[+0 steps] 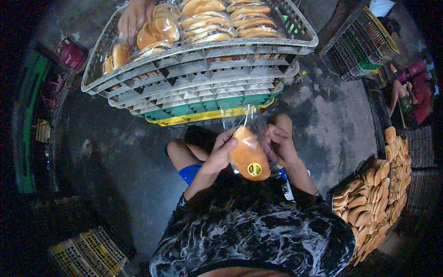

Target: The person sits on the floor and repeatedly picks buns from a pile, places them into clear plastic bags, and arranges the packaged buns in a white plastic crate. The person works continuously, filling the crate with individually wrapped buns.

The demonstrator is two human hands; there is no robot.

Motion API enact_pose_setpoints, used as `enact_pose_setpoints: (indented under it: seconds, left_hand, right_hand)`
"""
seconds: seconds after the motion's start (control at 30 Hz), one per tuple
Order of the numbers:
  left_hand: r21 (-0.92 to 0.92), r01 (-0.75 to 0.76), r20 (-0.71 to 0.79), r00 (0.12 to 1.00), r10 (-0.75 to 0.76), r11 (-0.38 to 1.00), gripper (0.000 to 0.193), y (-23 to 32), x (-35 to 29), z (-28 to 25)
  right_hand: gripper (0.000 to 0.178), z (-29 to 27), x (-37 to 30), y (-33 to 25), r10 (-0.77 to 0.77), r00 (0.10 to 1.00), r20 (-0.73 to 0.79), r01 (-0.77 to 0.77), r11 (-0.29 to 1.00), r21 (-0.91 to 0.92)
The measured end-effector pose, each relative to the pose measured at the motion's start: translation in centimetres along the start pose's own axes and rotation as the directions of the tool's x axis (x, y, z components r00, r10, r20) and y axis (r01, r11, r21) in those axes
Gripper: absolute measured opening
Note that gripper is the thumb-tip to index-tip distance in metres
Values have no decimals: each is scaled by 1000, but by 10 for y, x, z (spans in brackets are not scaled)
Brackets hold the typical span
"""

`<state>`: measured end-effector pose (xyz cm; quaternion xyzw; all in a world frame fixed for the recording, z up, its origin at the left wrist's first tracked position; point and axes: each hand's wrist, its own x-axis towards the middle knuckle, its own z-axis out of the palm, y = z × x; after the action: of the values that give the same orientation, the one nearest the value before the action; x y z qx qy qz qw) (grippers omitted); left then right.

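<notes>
A long golden bun [251, 150] in a clear plastic bag [249, 113] is held up in front of my torso. A round yellow and black sticker shows near its lower end. My left hand [222, 152] is closed on the bun's left side, thumb on its front. On the other side, my right hand [282, 145] has its fingers curled in at the bag's edge, pinching the loose plastic. The bag's upper end stands crumpled above the bun. Beyond my hands is a stack of crates, its grey top crate [203, 48] filled with bagged buns [207, 23].
Another person's hand [133, 21] reaches into the top crate. Piles of unbagged buns [369, 198] lie at the right. More crates stand at far right [360, 46] and lower left [90, 254]. A pink gas cylinder [71, 53] stands far left; a person's legs [401, 97] show at right.
</notes>
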<state>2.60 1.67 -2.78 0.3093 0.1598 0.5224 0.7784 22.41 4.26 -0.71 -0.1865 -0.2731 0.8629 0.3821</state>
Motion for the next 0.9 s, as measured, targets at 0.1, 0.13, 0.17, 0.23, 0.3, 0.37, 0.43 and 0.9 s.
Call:
enact_pose_setpoints:
  seconds: [0.1,0.13,0.17,0.23,0.3,0.37,0.43,0.9]
  left_hand:
    - [202,87,-260,965,-32,976,38,-12,2,6]
    - [308,0,-361,925,117,951,35,-11,6,21]
    - [214,-65,-383,912,145,975,34,-9,12,20]
    - [19,-72,-315,946,74,997,32,-4,12,5]
    - [282,-66,-318,935,158,957,30,-11,7,-10]
    - [529,-84,-284,920,269,845,21,-14,6,-3]
    - [265,-130,-402,886,232,955,18,-18,9,4]
    - [840,-111,-211,834,509,531,13,-19,14,25]
  right_hand:
    - [13,2,16,18,139,906,-399,-214,966,-148]
    - [14,2,22,21,103,888,-448,-230,944,-238]
    - [16,-4,31,24,8,951,-310,-151,885,-440]
    - [17,12,27,20,-43,913,-406,-196,827,-527]
    - [20,19,29,14,-147,887,-438,-191,748,-636]
    - [20,16,36,21,-313,924,-220,52,674,-737]
    - [22,19,41,15,-289,947,-141,78,633,-770]
    - [16,7,39,25,-621,780,-76,280,454,-846]
